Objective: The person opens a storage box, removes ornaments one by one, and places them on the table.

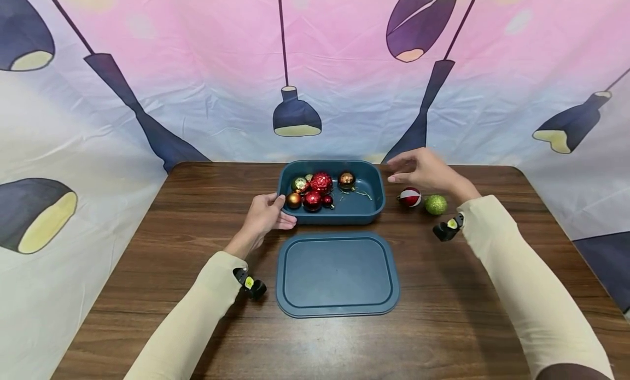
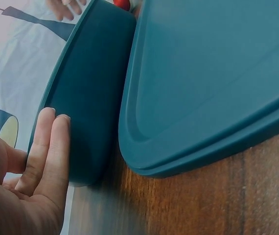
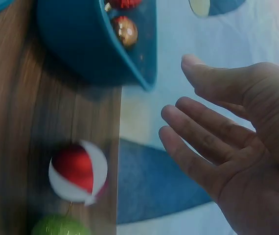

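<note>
Your table (image 1: 197, 216) carries everything, and the biggest thing on it is the teal lid (image 1: 337, 274), lying flat near the front edge at the middle; it looks like stiff, light plastic with a raised rim, easy to lift by an edge. Just behind it, towards the back edge, sits the matching teal box (image 1: 364, 208), also rigid and probably light, though its smooth rounded walls could slide on the wood, so steady it at a corner. That is where your left hand (image 1: 266, 216) is: fingers (image 2: 46, 147) straight and flat against the box's left front corner, pressing rather than gripping. Inside the box, bunched at its left end, lie several baubles: red ones (image 1: 317, 191), gold ones and a copper one (image 1: 346, 179). They look hollow, glossy and fragile; I'd judge them slippery, best cupped from above with spread fingertips, not squeezed. Your right hand (image 1: 423, 171) hovers open and empty above the table, just right of the box's back right corner, fingers relaxed and slightly spread. Below and a little in front of it, on the table just right of the box, rests a red-and-white bauble (image 1: 409, 197), with a glittery green bauble (image 1: 435, 204) close beside it on the right. The green one's rough glitter should give you the better grip.
</note>
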A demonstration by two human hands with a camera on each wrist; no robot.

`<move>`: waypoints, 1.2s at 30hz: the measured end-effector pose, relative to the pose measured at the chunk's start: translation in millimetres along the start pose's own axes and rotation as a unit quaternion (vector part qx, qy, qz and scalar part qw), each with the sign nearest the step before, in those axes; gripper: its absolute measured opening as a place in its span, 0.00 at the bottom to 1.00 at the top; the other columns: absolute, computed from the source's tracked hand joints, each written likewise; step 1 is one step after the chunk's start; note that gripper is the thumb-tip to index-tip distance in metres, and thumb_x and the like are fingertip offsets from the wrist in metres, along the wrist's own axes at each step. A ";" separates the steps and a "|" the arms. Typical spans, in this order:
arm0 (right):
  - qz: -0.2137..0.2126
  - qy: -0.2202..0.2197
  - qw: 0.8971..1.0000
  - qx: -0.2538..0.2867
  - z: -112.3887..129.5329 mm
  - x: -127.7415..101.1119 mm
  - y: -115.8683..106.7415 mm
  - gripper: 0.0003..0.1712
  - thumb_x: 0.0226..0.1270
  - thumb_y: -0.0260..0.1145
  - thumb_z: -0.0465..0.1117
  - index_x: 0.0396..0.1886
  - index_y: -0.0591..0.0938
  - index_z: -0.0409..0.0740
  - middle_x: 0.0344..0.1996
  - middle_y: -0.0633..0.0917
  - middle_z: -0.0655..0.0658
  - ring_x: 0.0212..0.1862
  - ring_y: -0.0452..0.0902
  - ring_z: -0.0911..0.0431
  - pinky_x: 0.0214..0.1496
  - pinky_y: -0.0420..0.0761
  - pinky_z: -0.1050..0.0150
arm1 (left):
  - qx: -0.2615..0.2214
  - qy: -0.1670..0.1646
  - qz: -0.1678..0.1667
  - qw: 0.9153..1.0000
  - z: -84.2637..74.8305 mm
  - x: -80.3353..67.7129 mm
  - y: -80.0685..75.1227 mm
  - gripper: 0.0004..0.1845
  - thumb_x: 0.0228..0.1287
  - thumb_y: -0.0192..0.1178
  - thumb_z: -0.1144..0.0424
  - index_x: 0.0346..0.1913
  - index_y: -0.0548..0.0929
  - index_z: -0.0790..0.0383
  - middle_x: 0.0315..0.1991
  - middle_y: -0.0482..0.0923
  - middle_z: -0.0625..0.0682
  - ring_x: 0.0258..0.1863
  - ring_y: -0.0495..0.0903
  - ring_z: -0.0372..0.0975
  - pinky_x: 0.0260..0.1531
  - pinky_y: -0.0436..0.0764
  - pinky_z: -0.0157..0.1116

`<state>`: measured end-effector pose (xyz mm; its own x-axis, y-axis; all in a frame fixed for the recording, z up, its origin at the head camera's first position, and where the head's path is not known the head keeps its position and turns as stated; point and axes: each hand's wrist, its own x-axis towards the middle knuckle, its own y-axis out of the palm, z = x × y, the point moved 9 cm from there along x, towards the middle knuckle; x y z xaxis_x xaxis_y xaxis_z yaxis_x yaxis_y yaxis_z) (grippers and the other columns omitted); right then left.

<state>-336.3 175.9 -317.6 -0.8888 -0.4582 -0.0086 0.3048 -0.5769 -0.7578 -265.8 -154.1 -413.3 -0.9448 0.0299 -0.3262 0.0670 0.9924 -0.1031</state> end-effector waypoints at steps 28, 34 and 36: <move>0.090 -0.054 0.994 0.015 52.2 53.1 106.4 0.22 0.67 0.73 0.36 0.57 0.83 0.29 0.53 0.84 0.33 0.49 0.85 0.46 0.53 0.87 0.56 | -0.009 0.005 -0.002 1.000 -1.2 0.7 -0.4 0.29 0.84 0.44 0.59 0.79 0.55 0.67 0.27 0.86 0.59 0.26 0.89 0.42 0.35 0.90 0.38; 0.084 -0.034 0.996 0.018 47.9 56.7 120.8 0.19 0.66 0.74 0.37 0.54 0.85 0.32 0.50 0.85 0.36 0.48 0.85 0.49 0.51 0.87 0.58 | -0.007 0.005 -0.001 1.000 -0.8 1.3 0.7 0.29 0.84 0.44 0.59 0.79 0.56 0.67 0.27 0.86 0.59 0.26 0.89 0.43 0.35 0.90 0.39; 0.081 -0.029 0.996 0.016 47.1 58.1 124.7 0.18 0.65 0.74 0.37 0.52 0.86 0.33 0.48 0.85 0.38 0.47 0.85 0.50 0.50 0.87 0.58 | -0.007 0.004 -0.002 1.000 -0.2 1.4 0.7 0.29 0.84 0.44 0.59 0.79 0.55 0.67 0.27 0.86 0.59 0.27 0.89 0.44 0.36 0.90 0.39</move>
<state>-333.8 45.5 -382.0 -0.8057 -0.5854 -0.0907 0.4546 -0.5129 -0.7282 -267.2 -153.4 -413.6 -0.9477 0.0278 -0.3179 0.0595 0.9941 -0.0902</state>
